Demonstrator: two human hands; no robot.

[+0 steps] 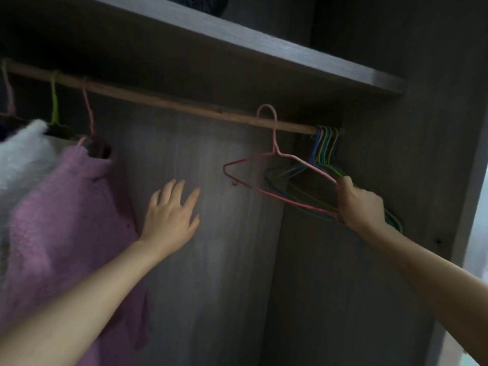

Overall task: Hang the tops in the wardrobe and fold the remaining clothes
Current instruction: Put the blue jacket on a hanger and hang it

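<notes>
- Head view: the right hand (360, 204) is curled round the right-hand corner of a pink wire hanger (275, 138) and holds it tilted, with the empty left corner higher.
- The hanger's hook rises above the rail (163, 99) near the rail's right end, and its neck crosses in front of the rail. I cannot tell whether the hook rests on the rail.
- Just behind the held hanger, a bunch of spare hangers (327, 143) in blue, green and yellow hangs at the very right end of the rail, against the wardrobe (422, 154) side wall. The hand overlaps their lower bars.
- The left hand (171, 217) is wide open, fingers straight and spread, holding nothing. It is raised in front of the back panel (224, 260), between the hung clothes and the held hanger.
- A pink fluffy sweater (60, 212) hangs from a pink hook towards the left end of the rail.
- A white fluffy top (23, 154) hangs just left of the sweater and touches it. A green hanger (54, 101) is hooked on the rail above it.
- A shelf (237, 48) runs just above the rail.
</notes>
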